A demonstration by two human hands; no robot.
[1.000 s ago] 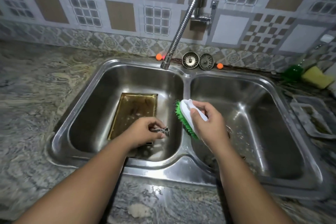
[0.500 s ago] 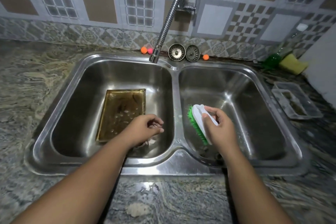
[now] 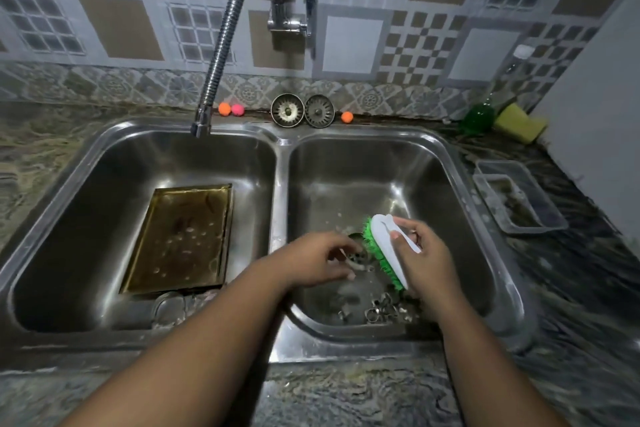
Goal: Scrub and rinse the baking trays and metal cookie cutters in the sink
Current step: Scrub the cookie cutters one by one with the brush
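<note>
Marbled counter (image 3: 45, 163), steel double sink (image 3: 282, 149), tiled wall (image 3: 353, 42).

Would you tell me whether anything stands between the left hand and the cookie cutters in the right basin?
Nothing visible does: the left hand hovers over the right basin, only wet floor between it and the cookie cutters.

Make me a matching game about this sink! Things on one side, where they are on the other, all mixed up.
1 baking tray
2 scrub brush
3 cookie cutters
4 yellow sponge

A in the right hand
B on the counter, far right
C lying in the left basin
D piled in the right basin

Pairs: 1-C, 2-A, 3-D, 4-B
</note>
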